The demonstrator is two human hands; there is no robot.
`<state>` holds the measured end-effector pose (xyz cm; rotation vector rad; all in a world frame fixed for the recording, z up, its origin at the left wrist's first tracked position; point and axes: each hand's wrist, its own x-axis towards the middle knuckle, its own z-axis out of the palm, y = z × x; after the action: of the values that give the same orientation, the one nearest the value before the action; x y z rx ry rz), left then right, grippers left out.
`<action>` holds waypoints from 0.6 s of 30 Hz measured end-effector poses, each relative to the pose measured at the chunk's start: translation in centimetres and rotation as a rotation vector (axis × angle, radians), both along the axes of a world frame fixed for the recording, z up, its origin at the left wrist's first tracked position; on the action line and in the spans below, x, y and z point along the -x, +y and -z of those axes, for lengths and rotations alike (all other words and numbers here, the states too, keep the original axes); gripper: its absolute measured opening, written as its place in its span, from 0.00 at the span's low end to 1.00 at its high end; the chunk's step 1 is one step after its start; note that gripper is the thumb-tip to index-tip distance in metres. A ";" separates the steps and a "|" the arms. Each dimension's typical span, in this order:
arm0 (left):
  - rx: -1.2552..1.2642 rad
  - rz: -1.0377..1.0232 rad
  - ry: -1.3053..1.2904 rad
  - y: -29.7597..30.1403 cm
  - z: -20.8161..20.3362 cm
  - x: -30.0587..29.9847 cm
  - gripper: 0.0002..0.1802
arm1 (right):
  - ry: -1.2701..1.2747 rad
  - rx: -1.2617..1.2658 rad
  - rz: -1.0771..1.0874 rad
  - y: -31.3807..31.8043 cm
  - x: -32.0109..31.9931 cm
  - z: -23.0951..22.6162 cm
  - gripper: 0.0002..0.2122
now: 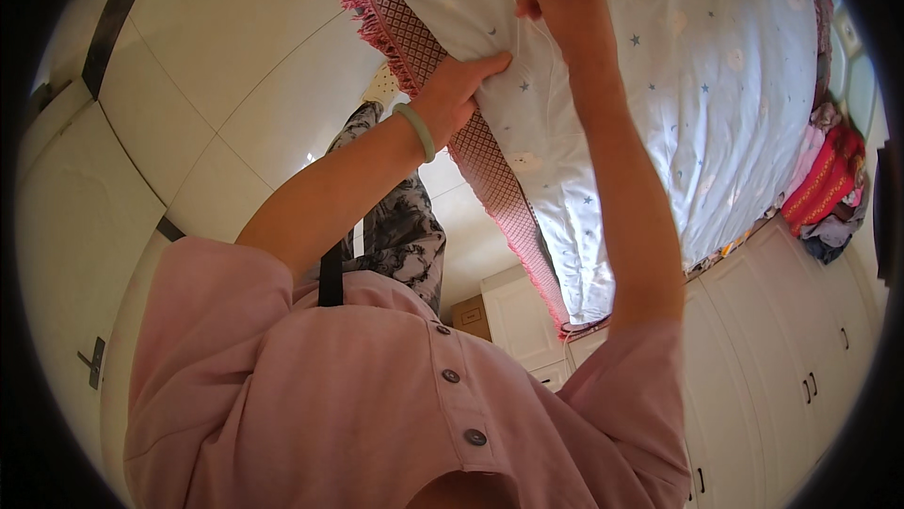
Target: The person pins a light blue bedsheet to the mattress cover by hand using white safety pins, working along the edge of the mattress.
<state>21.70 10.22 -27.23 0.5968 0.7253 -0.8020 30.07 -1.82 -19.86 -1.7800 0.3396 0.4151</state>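
A white quilt [659, 123] with small stars, moons and pale round figures is spread over a bed. My left hand [450, 95], with a pale green bangle [416, 132] at the wrist, is at the quilt's near left edge. Its thumb stretches over the white cloth, and the other fingers curl at the edge, partly hidden. Above the quilt, at the top of the view, my right hand [565, 5] has its fingers bent inward. A small white thing shows at its fingertips, partly cut off by the frame. A thin white line runs across the cloth beside that hand.
A red-brown patterned bedcover [494, 161] with pink fringe borders the quilt. Folded clothes [829, 179] lie at the far right. White cabinets [763, 321] stand along the right, a cardboard box [470, 318] below the bed. Pale floor tiles [221, 57] and a white door [75, 226] are left.
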 end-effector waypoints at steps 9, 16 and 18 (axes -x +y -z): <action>0.110 -0.046 0.033 -0.1 -0.1 -0.9 0.29 | -0.149 -0.167 0.276 -1.3 -1.9 -0.8 0.04; 0.171 -0.253 0.112 2.3 2.8 -2.9 0.27 | -0.121 -0.161 0.594 -3.1 7.1 0.9 0.04; 0.066 -0.164 0.012 2.5 3.1 -3.8 0.27 | -0.075 -0.194 0.561 -3.0 9.0 2.2 0.04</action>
<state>25.45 12.70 -30.31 0.4675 0.7458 -0.6749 21.10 -4.83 -22.03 -1.4308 0.6964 -0.0189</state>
